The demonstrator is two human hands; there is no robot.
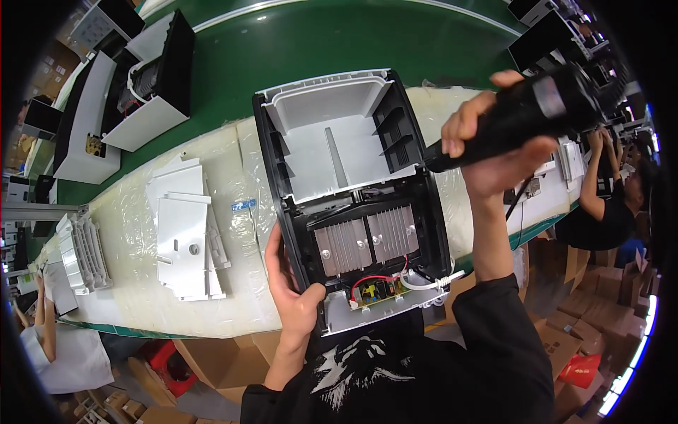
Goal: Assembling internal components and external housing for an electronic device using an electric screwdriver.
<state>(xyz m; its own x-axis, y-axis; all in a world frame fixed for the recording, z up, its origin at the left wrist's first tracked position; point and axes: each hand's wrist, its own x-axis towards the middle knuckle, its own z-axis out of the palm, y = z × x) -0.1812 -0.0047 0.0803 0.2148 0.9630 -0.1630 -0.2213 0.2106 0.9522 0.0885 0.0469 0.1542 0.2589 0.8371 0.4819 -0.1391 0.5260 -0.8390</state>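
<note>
An appliance housing (pixel 266 152) with black side walls lies open in front of me. It has a white compartment (pixel 307 157) at the far end. Nearer to me are two finned metal heat sinks (pixel 344 244), a small circuit board (pixel 381 290) with red wires, and a white cable (pixel 424 285). My left hand (pixel 295 307) grips the housing's near left edge, thumb on top. In my right hand (pixel 487 159) is a black electric screwdriver (pixel 515 116), fingers wrapped round it. Its tip end is at the housing's right wall; whether it touches cannot be made out.
White panels (pixel 185 244) lie stacked on the plastic-covered bench (pixel 131 226) to the left, beyond them ribbed white parts (pixel 86 254). Similar housings (pixel 152 81) stand on the green conveyor (pixel 296 42). Other people work at both sides; cardboard boxes (pixel 222 360) are below.
</note>
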